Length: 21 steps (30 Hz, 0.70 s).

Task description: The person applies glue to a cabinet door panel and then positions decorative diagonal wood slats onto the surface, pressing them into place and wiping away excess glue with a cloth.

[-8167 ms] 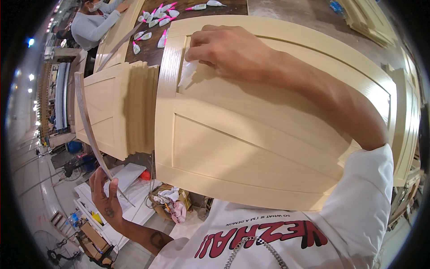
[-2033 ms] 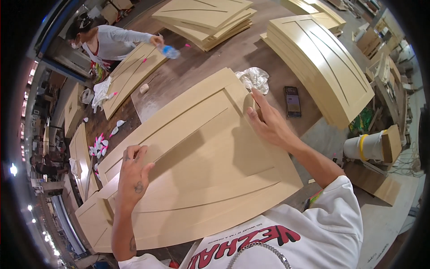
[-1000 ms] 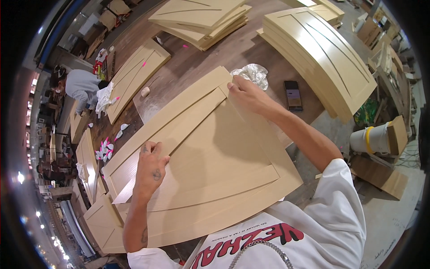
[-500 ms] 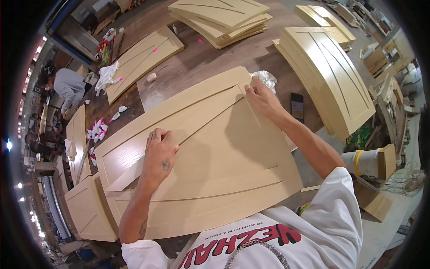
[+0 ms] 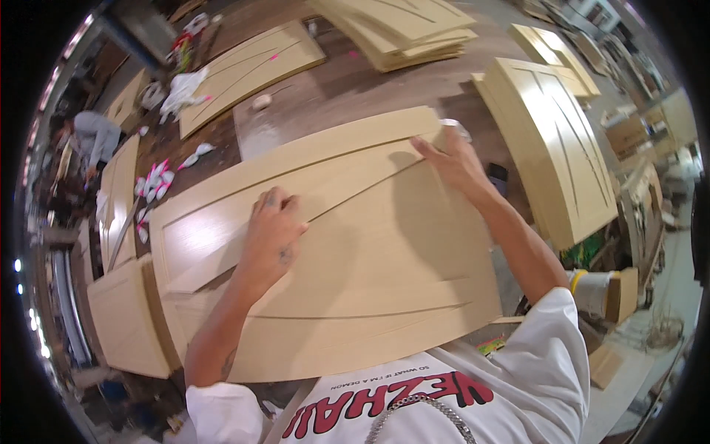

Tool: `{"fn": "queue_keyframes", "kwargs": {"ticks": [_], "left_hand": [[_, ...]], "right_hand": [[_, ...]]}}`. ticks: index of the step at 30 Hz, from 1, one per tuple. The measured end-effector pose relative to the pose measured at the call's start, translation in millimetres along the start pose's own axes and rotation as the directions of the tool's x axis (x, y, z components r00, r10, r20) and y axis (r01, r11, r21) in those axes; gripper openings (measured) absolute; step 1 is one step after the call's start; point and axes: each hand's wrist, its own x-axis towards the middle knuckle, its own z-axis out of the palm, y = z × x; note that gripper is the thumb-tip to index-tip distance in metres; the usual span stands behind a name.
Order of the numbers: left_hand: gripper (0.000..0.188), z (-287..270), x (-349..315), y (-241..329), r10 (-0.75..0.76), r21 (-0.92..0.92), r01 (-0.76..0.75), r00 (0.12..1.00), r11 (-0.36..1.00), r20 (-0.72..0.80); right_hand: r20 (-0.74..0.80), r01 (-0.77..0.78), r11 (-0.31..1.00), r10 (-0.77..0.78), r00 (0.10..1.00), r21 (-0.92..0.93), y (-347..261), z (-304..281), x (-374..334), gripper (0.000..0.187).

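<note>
A large pale wooden door panel (image 5: 362, 259) with grooved frame lines lies in front of me. My left hand (image 5: 274, 237) rests on its left middle part, fingers curled and closed; the fingertips are hidden, so anything under them cannot be made out. At the panel's far right corner is my right hand (image 5: 458, 163), its thumb stretched over the face and its other fingers bent over the edge, gripping it. Just beyond that hand, a crumpled white wrap (image 5: 462, 129) shows in part.
Stacked panels stand at the back (image 5: 399, 22) and on the right (image 5: 551, 140). A phone (image 5: 498, 177) lies near my right forearm. White-and-pink pieces (image 5: 154, 181) and another panel (image 5: 251, 70) lie to the left. A bucket (image 5: 592, 292) stands at right; a person (image 5: 96, 137) bends far left.
The whole view has shifted and tilted slightly. My right thumb has spread farther from the fingers at the corner. My left hand keeps its place on the panel.
</note>
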Motion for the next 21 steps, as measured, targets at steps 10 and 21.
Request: {"fn": "queue_keyframes", "kwargs": {"ticks": [10,21], "left_hand": [[0.036,12,1,-2,0.061,0.086,-0.062,0.998,0.994,0.019],[0.059,-2,-98,-56,-0.295,0.100,0.318,0.935,0.943,-0.196]], "right_hand": [[0.048,-0.069,0.987,0.076,0.996,-0.143,-8,-19,-2,0.068],[0.007,-0.037,0.973,0.040,0.999,-0.226,0,-18,1,0.073]]}}
